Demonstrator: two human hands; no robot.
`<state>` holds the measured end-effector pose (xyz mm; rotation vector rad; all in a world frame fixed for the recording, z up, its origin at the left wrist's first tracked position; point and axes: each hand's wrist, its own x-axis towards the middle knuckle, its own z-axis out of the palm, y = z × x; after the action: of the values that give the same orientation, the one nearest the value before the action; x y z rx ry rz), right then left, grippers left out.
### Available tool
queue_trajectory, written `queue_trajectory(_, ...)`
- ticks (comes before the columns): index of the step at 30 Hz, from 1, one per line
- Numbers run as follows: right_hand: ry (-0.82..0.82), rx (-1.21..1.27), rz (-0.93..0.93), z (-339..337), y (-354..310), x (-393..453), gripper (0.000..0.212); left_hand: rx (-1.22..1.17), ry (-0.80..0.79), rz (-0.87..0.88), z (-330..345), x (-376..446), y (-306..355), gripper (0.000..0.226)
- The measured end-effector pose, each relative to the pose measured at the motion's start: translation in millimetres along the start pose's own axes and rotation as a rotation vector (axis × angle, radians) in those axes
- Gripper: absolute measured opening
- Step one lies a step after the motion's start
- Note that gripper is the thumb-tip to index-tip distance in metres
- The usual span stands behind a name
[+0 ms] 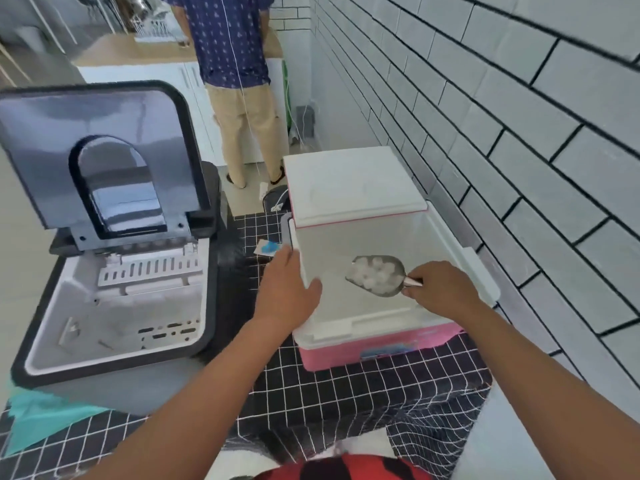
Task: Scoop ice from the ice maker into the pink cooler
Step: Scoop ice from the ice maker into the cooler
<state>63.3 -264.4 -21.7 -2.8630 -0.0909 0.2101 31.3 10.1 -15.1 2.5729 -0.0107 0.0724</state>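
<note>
While my right grip (440,289) is clamped on the handle of the metal scoop (379,275), the scoop sits over the open pink cooler (381,348), loaded with ice (372,271). Left grip (287,289) is apart, fingers spread, resting on the cooler's left rim and holding nothing. Cooler lid (349,183) is swung up at the far side. Cooler sits right on the counter with the black grid cloth (346,393), next to the white tiled wall (519,133). Ice maker (114,306) is left of it, lid (100,157) up, basket looks almost bare. Another person (239,81) stands far behind, back turned.
</note>
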Motion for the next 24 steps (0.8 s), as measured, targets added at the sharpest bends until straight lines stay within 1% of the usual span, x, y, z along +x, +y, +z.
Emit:
queue_trajectory(1,-0.005,-0.073,-0.006,0,1,5,0.023,0.043,-0.004,-0.027,5,-1,0,0.067)
queue_trajectory(2,-0.017,-0.128,0.018,1,11,6,0.023,0.065,-0.007,-0.048,14,-2,6,0.072)
queue_trajectory(4,-0.029,-0.184,0.062,5,16,10,0.023,0.065,0.022,-0.069,19,-4,5,0.071)
queue_trajectory(6,-0.028,-0.209,0.095,9,14,11,0.018,0.116,0.039,-0.03,17,-5,2,0.068)
queue_trajectory(8,0.012,-0.214,0.119,11,15,13,0.015,0.157,0.044,-0.004,19,-3,3,0.066)
queue_trajectory(13,0.087,-0.161,0.152,16,14,12,0.017,0.088,0.067,-0.041,25,-1,-2,0.066)
queue_trajectory(18,0.179,-0.079,0.129,24,18,10,0.015,0.143,0.091,-0.018,26,-1,-5,0.067)
queue_trajectory(22,0.188,0.003,0.096,22,18,9,0.019,0.192,0.082,-0.004,22,-1,-3,0.068)
queue_trajectory(24,0.192,0.048,0.052,19,14,8,0.022,0.164,0.058,0.01,17,0,-4,0.068)
